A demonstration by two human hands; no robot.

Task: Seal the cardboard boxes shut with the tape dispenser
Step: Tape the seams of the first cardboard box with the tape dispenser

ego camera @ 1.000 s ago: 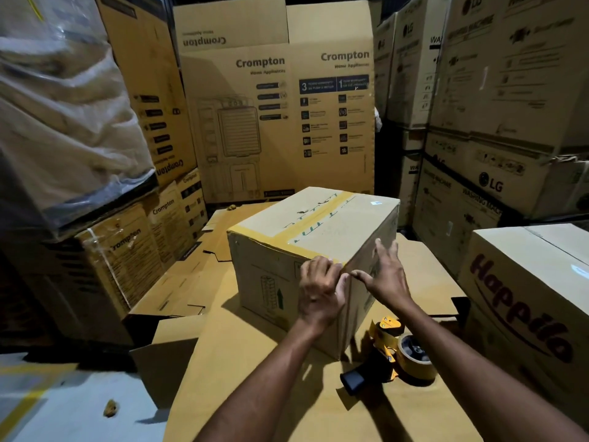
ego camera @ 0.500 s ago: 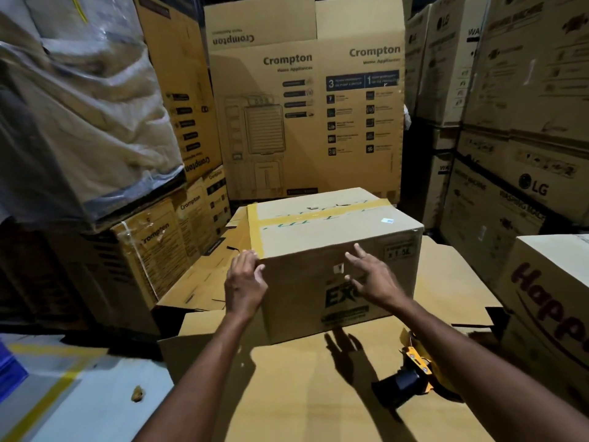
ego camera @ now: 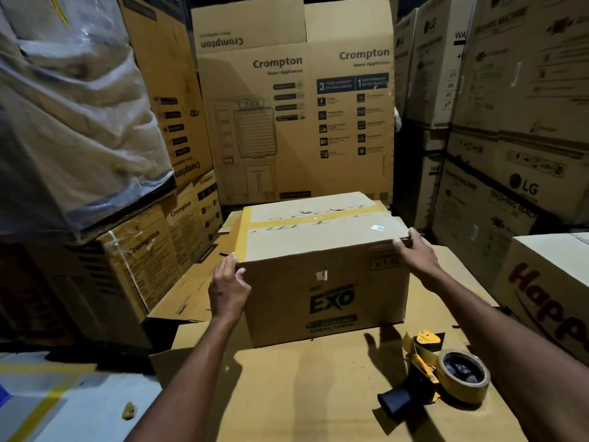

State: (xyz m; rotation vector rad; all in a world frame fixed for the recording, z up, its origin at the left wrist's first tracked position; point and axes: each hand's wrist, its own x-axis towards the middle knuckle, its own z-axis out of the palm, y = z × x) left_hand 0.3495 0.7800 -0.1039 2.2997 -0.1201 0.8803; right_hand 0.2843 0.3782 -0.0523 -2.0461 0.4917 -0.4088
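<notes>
The EXO carton (ego camera: pixel 318 250), turned within the last second so that its printed long side faces forward, is gripped at its near top corners by the left hand (ego camera: pixel 228 283) and right hand (ego camera: pixel 416 255). Glossy yellow tape (ego camera: pixel 242 232) is seen crossing the matte corrugated lid, so another seam is probably being presented. The tape dispenser (ego camera: pixel 436 374) is left lying below the right hand.

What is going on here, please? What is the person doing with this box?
A person holds the EXO box by its two near top corners, the left hand at the left corner and the right hand at the right one. Yellow tape already runs along its top seam. The tape dispenser lies unheld on the cardboard sheet, right of the box. Large cartons are stacked all around.
</notes>
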